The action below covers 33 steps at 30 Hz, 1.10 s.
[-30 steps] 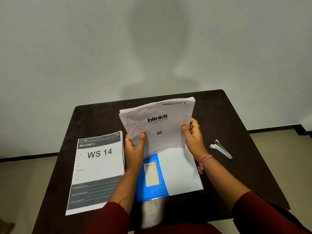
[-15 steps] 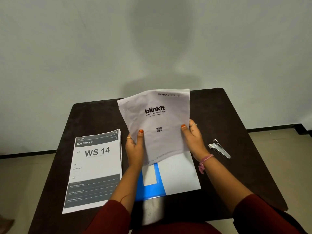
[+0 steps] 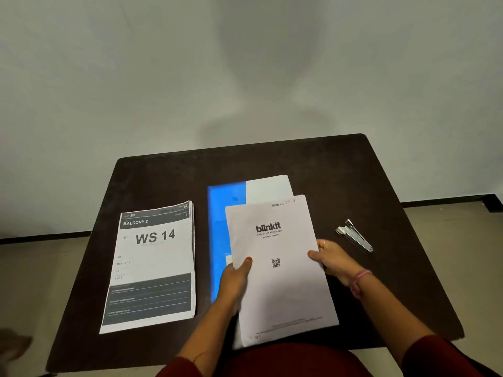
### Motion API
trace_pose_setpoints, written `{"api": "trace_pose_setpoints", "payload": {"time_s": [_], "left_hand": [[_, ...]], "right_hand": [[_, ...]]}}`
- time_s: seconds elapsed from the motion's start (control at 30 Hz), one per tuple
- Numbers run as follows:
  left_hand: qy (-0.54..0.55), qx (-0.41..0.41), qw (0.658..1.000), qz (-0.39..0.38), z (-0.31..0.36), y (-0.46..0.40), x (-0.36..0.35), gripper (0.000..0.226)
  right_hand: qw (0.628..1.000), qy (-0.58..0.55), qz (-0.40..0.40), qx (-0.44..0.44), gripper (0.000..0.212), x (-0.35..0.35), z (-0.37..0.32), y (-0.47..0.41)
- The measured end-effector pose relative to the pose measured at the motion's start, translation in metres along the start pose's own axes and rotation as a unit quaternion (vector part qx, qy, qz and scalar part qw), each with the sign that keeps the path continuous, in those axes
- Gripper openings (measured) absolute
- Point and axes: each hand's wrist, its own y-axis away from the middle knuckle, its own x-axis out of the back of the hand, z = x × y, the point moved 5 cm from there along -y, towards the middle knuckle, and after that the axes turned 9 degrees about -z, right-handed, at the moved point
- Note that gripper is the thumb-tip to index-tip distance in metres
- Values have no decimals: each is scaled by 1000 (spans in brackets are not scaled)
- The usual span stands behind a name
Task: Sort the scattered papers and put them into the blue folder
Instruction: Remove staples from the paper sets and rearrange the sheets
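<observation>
— Holding the blinkit stack (image 3: 277,268), are both hands on it?

— Yes. The left hand (image 3: 235,278) grips its left edge, thumb on top of the cover sheet with an orange nail showing, the other fingers curled beneath where they cannot be seen. The right hand (image 3: 333,261) pinches the right edge, thumb on the top sheet, fingers under it; a ring shows on one finger and a pink band on the wrist.

— Where does the stack sit relative to those fingers?

— Between the two thumbs lies the printed QR code; the "blinkit" logo is beyond the fingertips, toward the far end. The near edge hangs past the table's near edge, over the person's lap.

— And the blue folder (image 3: 221,221)?

— Flat on the dark table (image 3: 272,159), under the stack. Its blue strip shows just outside the left thumb and runs away past the fingertips. A white sheet (image 3: 268,187) lying on the folder pokes out beyond the stack's far end.

— Anything further out?

— Well left of the left hand, apart from the folder, a second paper stack headed "BALCONY 2 / WS 14" (image 3: 153,263) lies flat. Right of the right hand's fingers, apart from them, rests a metal file fastener (image 3: 355,235). Red sleeves cover both forearms near the lower edge.
</observation>
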Motion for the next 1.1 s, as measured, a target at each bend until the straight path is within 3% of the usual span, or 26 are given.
{"api": "trace_pose_setpoints", "payload": {"time_s": [0.17, 0.33, 0.5, 0.67, 0.77, 0.87, 0.93, 1.03, 1.1], "left_hand": [[-8, 50, 997, -52, -7, -5, 0, 30], [36, 48, 997, -40, 13, -24, 5, 57], [35, 50, 998, 10, 31, -30, 0, 22], [-3, 16, 998, 68, 27, -35, -5, 22], [-54, -1, 993, 106, 25, -29, -9, 22], [-54, -11, 990, 132, 24, -28, -14, 23], [-54, -18, 988, 142, 25, -28, -16, 24], [-35, -42, 987, 152, 24, -26, -20, 18], [-12, -58, 986, 156, 25, -23, -24, 12]], "right_hand": [[998, -3, -33, -58, 18, 7, 22, 1], [993, 18, -91, -73, 25, 12, 26, 2], [985, 79, -139, -70, 25, 10, 8, -2], [954, 224, -171, -105, 22, 17, -6, -15], [935, 312, -121, -114, 30, 28, -28, -21], [916, 401, -5, -34, 53, 35, -66, -37], [892, 441, 68, 70, 53, 29, -93, -48], [880, 430, 29, 199, 36, -4, -121, -59], [871, 437, -33, 223, 32, -30, -126, -67]]}}
